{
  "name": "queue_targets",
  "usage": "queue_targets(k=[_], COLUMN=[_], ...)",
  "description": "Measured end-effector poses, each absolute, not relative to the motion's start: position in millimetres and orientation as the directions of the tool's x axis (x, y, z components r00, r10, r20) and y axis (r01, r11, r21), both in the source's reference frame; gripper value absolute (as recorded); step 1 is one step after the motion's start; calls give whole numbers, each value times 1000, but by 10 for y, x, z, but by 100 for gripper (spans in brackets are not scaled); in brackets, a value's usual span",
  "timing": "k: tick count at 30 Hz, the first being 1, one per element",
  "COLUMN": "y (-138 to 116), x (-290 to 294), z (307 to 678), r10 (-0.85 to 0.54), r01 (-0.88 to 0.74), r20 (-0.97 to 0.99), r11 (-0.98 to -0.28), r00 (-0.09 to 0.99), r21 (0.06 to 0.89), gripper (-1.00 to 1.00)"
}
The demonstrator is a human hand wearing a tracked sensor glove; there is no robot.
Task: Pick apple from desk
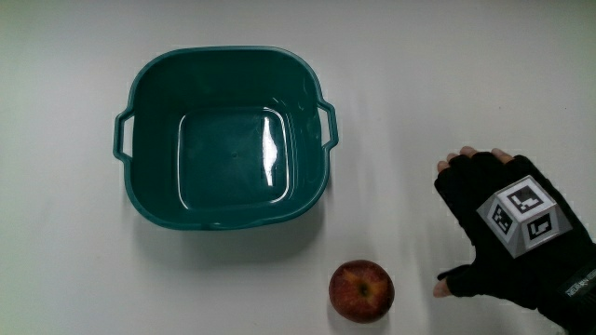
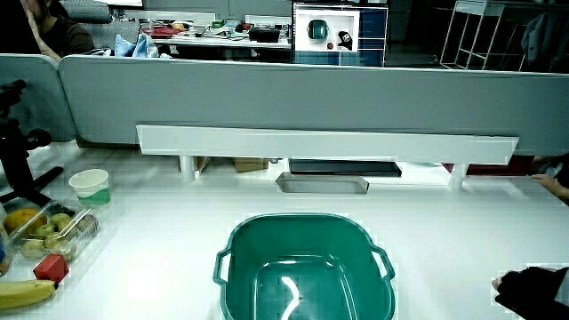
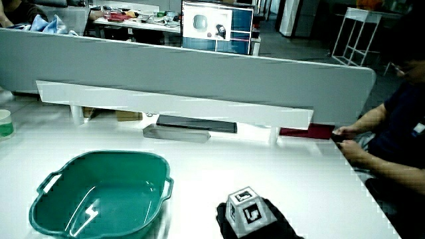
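One white counter (image 1: 74,279) carries everything, and on it sits one teal plastic basin (image 1: 223,140) with two loop handles, holding nothing. In both side views the basin (image 2: 304,267) (image 3: 99,192) shows only in part, its nearer rim cut off. One black-gloved hand (image 1: 512,233) rests beside the basin, with one small patterned cube (image 1: 524,216) on its back; the grip is loosely spread, fingertips bare, thumb pointing toward the fruit, and it has hold of nothing. The forearm is cut off at the frame's edge. In a side view only a sliver of the hand (image 2: 533,292) shows; in a side view the cube (image 3: 248,208) is plain but the fingers are hidden. One red round apple (image 1: 361,290) lies on the counter, nearer to the person than the basin, between basin and hand, apart from both. It does not appear in either side view. One small white-and-green cup (image 2: 90,186), one clear tray of fruit (image 2: 44,233) and one yellow banana (image 2: 25,292) sit at the counter's edge in a side view, partly cut off.
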State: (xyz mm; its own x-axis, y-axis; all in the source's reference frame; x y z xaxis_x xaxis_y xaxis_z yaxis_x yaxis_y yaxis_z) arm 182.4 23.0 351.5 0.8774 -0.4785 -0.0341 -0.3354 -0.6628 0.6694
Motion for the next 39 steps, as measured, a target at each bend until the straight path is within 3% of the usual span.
queue_targets(k=[39], y=[666], x=[1083], z=[3838], r10=[-615], r01=[-534], r20=[166], r11=[-482], r00=[771], r21=[694], gripper=[0])
